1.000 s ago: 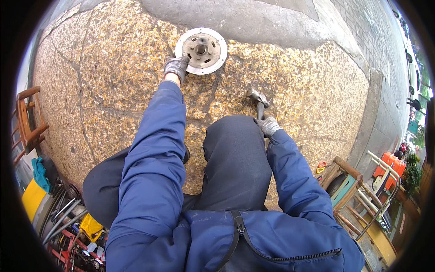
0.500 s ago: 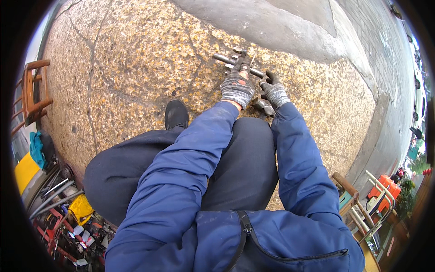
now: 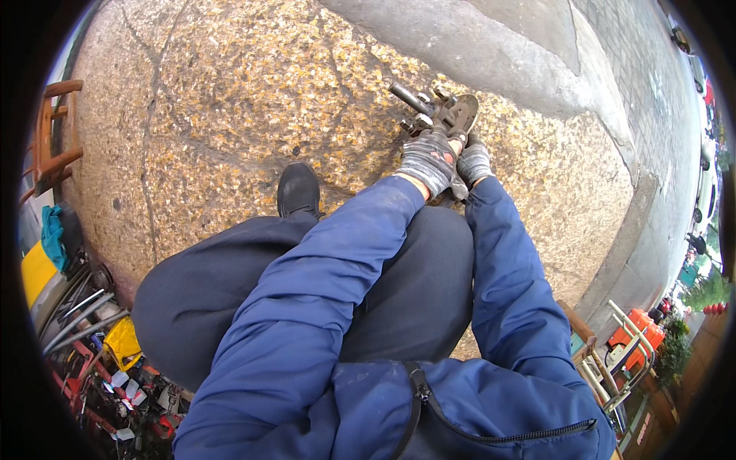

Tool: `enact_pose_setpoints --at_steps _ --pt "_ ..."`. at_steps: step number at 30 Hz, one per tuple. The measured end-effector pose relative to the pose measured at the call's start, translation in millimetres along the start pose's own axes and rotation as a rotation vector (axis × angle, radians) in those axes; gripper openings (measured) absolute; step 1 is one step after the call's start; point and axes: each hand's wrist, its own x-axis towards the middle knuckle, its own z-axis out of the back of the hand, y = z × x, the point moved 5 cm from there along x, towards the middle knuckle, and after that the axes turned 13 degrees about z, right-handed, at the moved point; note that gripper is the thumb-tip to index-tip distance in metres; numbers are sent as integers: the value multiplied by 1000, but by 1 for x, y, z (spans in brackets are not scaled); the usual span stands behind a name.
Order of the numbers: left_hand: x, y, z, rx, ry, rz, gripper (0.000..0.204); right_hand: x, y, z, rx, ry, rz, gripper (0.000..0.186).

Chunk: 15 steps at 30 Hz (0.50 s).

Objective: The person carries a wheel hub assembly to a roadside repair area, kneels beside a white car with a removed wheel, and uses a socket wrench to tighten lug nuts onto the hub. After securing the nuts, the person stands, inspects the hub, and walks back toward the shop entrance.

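Note:
A dark metal part with a round plate (image 3: 462,113), a bar (image 3: 410,98) and several shiny bolts is at the far middle, just above the pebbled ground. My left hand (image 3: 431,159), in a worn grey and black glove, is closed round the near side of this part. Close beside it, my right hand (image 3: 474,159), gloved alike, is bent at the near edge of the round plate; its fingers are mostly hidden. Beneath the hands a grey metal piece (image 3: 458,188) shows in part, near my knee.
My black shoe (image 3: 298,190) rests on the ground to the left. A wooden chair (image 3: 57,138) stands at the far left, above a heap of metal parts and a yellow bag (image 3: 123,343). At right are an orange barrier (image 3: 638,328) and a pale metal frame (image 3: 625,356).
The metal part has been turned, so its round plate now faces up at the right. My left hand has moved right and nearer, and the hands are now close together.

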Motion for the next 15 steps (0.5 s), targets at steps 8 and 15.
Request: enact_pose_setpoints --at_steps 8,15 --pt "0 -12 -2 115 143 -111 27 19 -137 -15 -103 197 24 28" --pt "3 -11 -12 3 96 -111 27 -15 -71 -12 1032 -182 -588 28"
